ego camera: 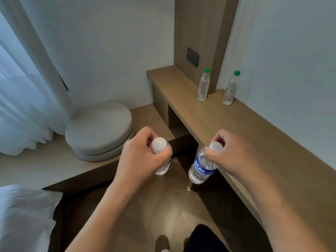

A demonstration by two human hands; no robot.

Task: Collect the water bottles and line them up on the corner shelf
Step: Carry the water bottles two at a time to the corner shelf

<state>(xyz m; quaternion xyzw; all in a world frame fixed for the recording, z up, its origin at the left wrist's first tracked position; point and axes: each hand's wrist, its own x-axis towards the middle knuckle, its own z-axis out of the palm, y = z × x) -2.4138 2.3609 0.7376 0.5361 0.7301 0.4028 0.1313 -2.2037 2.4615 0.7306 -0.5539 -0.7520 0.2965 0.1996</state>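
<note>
Fingers of each hand curl round a white-capped bottle's neck, the right hand's [234, 153] blue label [201, 167] unreadable.

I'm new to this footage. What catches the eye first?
Two hands in the foreground each grip a clear white-capped plastic water bottle: left hand, right hand. Beyond them, two green-capped clear bottles stand upright on the light wooden corner shelf.
</note>
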